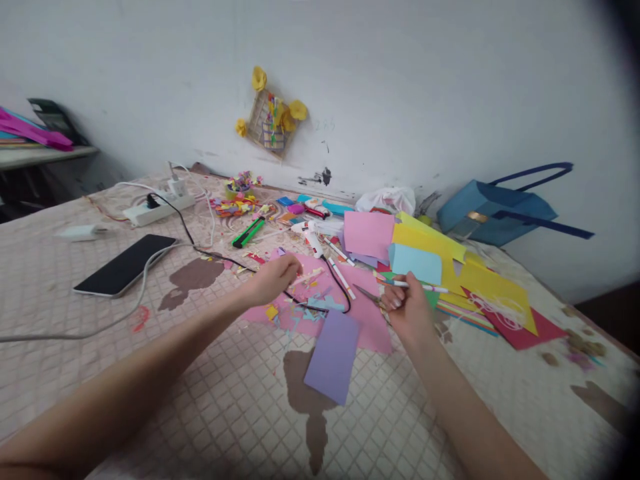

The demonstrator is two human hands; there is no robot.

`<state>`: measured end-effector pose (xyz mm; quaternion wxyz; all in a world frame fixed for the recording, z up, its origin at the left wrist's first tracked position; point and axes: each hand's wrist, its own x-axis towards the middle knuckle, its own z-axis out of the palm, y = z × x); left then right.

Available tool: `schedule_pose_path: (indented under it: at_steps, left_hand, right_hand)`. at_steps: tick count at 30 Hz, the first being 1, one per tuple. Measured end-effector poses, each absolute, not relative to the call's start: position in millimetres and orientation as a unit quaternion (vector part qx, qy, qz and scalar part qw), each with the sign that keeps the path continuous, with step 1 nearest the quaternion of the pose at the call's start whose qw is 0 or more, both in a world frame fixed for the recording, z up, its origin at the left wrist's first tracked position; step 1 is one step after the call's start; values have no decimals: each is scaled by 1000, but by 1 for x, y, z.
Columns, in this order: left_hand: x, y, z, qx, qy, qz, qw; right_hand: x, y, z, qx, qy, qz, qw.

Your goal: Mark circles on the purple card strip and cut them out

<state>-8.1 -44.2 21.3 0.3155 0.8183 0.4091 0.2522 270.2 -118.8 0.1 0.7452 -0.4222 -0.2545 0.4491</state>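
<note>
My right hand point(407, 310) is closed around a slim white marker point(434, 289) with a coloured band, held level. Scissors point(367, 294) point out to the left just beside these fingers; whether the hand also touches them I cannot tell. Over the pink paper point(373, 330), my left hand point(276, 277) has its fingers pinched together, and what is in them is hidden. A pale strip point(309, 276) lies by its fingertips among paper scraps point(313, 320). Nearer to me is a purple card point(334, 357). White markers point(342, 277) and a glue gun point(311, 235) lie between the hands.
A black cable point(186, 228) runs from the power strip point(159, 209) under my left hand. A phone-like dark slab point(127, 263) and green cutter point(249, 232) lie left. Coloured papers point(493, 283) and a blue bag point(495, 212) are right. A wall point(400, 87) stands behind.
</note>
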Motion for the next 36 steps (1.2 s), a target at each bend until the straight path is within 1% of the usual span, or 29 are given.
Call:
schedule_pose_path:
  at_steps: [4, 12, 17, 22, 24, 25, 29, 31, 32, 33, 36]
  left_hand:
    - [-28, -16, 22, 812, 469, 256, 234]
    - [-39, -7, 10, 855, 465, 120, 197]
    - [-39, -13, 7, 867, 454, 44, 200]
    - [-47, -8, 24, 876, 413, -2, 248]
    - [-49, -6, 31, 874, 393, 0, 286]
    - [-49, -7, 33, 863, 384, 10, 327]
    - [-32, -20, 28, 710, 336, 128, 605]
    - [-18, -30, 19, 633, 307, 171, 689]
    - [-11, -35, 16, 602, 297, 176, 720]
    - [-6, -40, 12, 592, 292, 178, 730]
    - [4, -48, 6, 587, 287, 195, 731]
  right_hand:
    - [257, -120, -13, -416, -243, 486, 729]
    - [260, -119, -18, -418, -222, 505, 721]
    - [257, -119, -18, -427, -221, 506, 716]
    - [259, -119, -18, -431, -225, 499, 718]
    - [259, -119, -18, -431, -226, 496, 719]
    - [258, -119, -18, -431, -227, 495, 720]
    - [257, -120, -19, -437, -233, 492, 716]
    - [257, -120, -19, -442, -239, 487, 714]
    - [257, -120, -19, -445, -243, 484, 713]
    - [257, -120, -20, -448, -248, 481, 712]
    - [256, -120, -20, -458, -270, 468, 706]
